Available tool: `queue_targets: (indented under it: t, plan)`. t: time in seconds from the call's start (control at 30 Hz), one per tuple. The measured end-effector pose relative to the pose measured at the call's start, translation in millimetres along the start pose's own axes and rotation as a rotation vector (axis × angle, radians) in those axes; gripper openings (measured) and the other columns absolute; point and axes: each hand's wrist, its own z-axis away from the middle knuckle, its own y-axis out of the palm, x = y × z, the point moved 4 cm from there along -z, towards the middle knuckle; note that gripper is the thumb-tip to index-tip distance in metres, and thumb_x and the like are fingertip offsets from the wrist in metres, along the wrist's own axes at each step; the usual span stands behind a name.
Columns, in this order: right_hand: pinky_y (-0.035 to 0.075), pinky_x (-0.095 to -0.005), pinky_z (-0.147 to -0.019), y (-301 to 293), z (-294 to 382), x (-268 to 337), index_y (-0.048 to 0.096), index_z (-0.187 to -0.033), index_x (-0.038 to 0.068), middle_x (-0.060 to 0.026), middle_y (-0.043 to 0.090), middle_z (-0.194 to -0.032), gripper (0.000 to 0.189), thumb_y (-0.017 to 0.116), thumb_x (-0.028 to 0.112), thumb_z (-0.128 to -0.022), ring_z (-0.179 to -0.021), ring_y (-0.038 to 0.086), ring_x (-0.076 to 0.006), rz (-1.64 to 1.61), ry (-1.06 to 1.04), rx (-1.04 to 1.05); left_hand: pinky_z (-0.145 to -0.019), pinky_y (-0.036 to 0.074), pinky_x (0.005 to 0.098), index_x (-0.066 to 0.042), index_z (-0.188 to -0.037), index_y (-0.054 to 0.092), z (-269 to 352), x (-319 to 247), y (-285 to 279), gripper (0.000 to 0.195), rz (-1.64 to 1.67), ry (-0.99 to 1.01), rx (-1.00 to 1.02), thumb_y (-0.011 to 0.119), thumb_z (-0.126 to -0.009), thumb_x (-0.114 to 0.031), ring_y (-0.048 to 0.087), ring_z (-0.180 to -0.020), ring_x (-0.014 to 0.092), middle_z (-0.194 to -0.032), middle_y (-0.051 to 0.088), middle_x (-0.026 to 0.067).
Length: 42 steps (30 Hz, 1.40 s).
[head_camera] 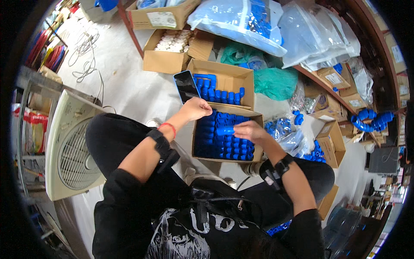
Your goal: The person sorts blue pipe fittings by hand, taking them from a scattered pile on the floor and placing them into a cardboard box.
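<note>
My right hand (pixel 250 131) pinches a blue plastic pipe fitting (pixel 225 130) by one end. It holds the fitting over an open cardboard box (pixel 255 158) on the floor before me, where rows of similar blue fittings (pixel 237 150) are packed. My left hand (pixel 198 109) is over that box's far left corner, fingers drawn together; whether anything is between them is hidden. Just beyond stands a second open box (pixel 234 73), with blue elbow fittings (pixel 223 96) along its near and left sides. A phone (pixel 187 84) leans at this box's left edge.
A box fan (pixel 76 145) stands by my left knee. Farther off are a box of white fittings (pixel 174 42) and large plastic bags (pixel 236 26) on a shelf. Green plastic bags (pixel 275 82) and bagged blue fittings (pixel 281 128) lie to the right. A cable (pixel 87 64) trails on the floor.
</note>
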Motion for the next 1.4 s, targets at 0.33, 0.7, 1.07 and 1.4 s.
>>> queue_targets:
  t: [0.33, 0.7, 1.07, 1.4]
  plan:
    - [0.045, -0.0248, -0.063, 24, -48, -84, 0.055, -0.073, -0.004, -0.0100, 0.056, -0.073, 0.017, 0.059, 0.010, -0.064, -0.066, 0.055, -0.0162, 0.104, 0.136, -0.032, -0.037, 0.037, 0.0238, -0.004, -0.067, 0.055, 9, 139, 32, 0.021, 0.001, -0.466, -0.388, 0.061, -0.061, -0.023, 0.049, -0.044, 0.012, -0.053, 0.052, 0.0045]
    - [0.046, -0.0231, -0.061, 33, -48, -95, 0.055, -0.073, -0.005, -0.0105, 0.056, -0.072, 0.015, 0.058, 0.007, -0.063, -0.066, 0.055, -0.0160, 0.102, 0.155, -0.054, -0.037, 0.037, 0.0216, -0.002, -0.059, 0.053, 14, 145, 51, 0.015, 0.005, -0.298, -0.348, 0.060, -0.060, -0.015, 0.047, -0.041, 0.009, -0.049, 0.050, 0.0036]
    - [0.046, -0.0225, -0.058, 34, -68, -124, 0.057, -0.068, -0.003, -0.0092, 0.056, -0.069, 0.011, 0.059, 0.005, -0.061, -0.062, 0.055, -0.0150, 0.195, 0.166, -0.106, -0.042, 0.038, 0.0223, -0.001, -0.058, 0.053, 22, 129, 46, 0.016, -0.008, -0.258, -0.366, 0.062, -0.059, -0.015, 0.049, -0.045, 0.010, -0.050, 0.052, 0.0046]
    - [0.043, -0.0210, -0.051, 39, -74, -126, 0.057, -0.065, -0.002, -0.0066, 0.056, -0.061, 0.010, 0.058, 0.007, -0.062, -0.054, 0.053, -0.0119, 0.259, 0.067, -0.167, -0.042, 0.037, 0.0230, -0.003, -0.057, 0.054, 24, 129, 44, 0.015, -0.034, -0.206, -0.380, 0.062, -0.058, -0.016, 0.046, -0.044, 0.009, -0.048, 0.050, 0.0034]
